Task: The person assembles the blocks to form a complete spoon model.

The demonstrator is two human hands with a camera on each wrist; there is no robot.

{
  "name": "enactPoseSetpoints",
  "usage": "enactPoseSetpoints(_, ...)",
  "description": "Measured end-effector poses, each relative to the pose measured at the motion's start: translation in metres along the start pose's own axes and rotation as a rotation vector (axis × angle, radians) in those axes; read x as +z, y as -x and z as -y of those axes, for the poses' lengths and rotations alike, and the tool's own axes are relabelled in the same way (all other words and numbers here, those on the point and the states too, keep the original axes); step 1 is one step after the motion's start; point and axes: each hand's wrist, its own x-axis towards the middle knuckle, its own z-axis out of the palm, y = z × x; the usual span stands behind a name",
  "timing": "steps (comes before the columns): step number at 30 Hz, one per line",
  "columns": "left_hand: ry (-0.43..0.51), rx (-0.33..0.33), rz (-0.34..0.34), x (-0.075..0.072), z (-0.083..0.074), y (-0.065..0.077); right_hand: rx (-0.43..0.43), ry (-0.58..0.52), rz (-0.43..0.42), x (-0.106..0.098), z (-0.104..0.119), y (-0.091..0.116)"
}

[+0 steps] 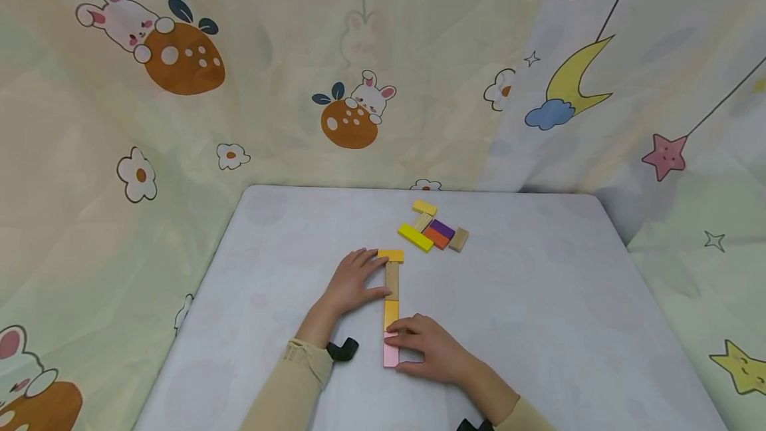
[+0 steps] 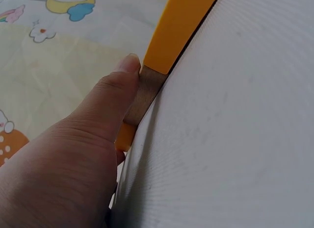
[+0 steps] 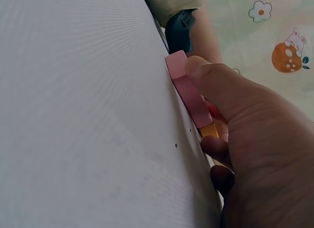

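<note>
A column of small blocks lies on the table: an orange block crosswise at the far end, a plain wooden block, a second orange block and a pink block nearest me. My left hand reaches in from the left, its thumb against the wooden block's side and its fingertips at the crosswise orange block. My right hand pinches the pink block, thumb at its near end and fingers across its far part. In the right wrist view, the pink block sits under the thumb.
Beyond the column lies a loose group of blocks: two yellow ones, a bright yellow block among them, a purple block, a red-orange block and wooden pieces. The white table ends at a printed cloth.
</note>
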Motion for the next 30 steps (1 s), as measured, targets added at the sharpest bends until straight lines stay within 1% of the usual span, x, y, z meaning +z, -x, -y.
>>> enactPoseSetpoints(2,0.000,-0.003,0.004,-0.001,-0.001,0.000,0.010,-0.007,0.007,-0.001,0.000,0.000)
enactPoseSetpoints(4,0.002,-0.006,0.007,-0.003,-0.002,0.001,0.043,-0.034,0.015,-0.003,0.001,0.000)
enactPoseSetpoints(5,0.004,-0.004,0.005,-0.003,-0.002,0.001,0.080,-0.058,0.027,-0.004,0.002,0.000)
enactPoseSetpoints(8,0.012,-0.006,0.001,-0.004,-0.003,0.000,0.243,-0.131,0.071,-0.012,0.002,-0.003)
enactPoseSetpoints(11,0.007,-0.010,0.000,-0.003,-0.003,0.000,0.396,-0.170,0.055,-0.023,-0.003,-0.008)
enactPoseSetpoints(13,0.005,-0.017,0.000,-0.002,-0.003,0.000,0.488,-0.167,0.004,-0.032,-0.011,-0.013)
enactPoseSetpoints(17,0.004,-0.025,0.003,-0.002,-0.003,0.001,0.681,-0.190,-0.124,-0.049,-0.037,-0.021)
enactPoseSetpoints(20,0.008,-0.025,0.006,-0.002,-0.003,0.001,0.786,-0.199,-0.184,-0.060,-0.060,-0.025)
enactPoseSetpoints(22,0.008,-0.027,0.011,-0.002,-0.003,0.001,0.835,-0.205,-0.196,-0.066,-0.074,-0.027)
enactPoseSetpoints(25,0.006,-0.031,0.018,-0.002,-0.002,0.001,0.888,-0.222,-0.181,-0.070,-0.091,-0.030)
enactPoseSetpoints(30,0.017,-0.020,0.003,-0.002,-0.002,0.001,0.905,-0.230,-0.162,-0.074,-0.107,-0.036)
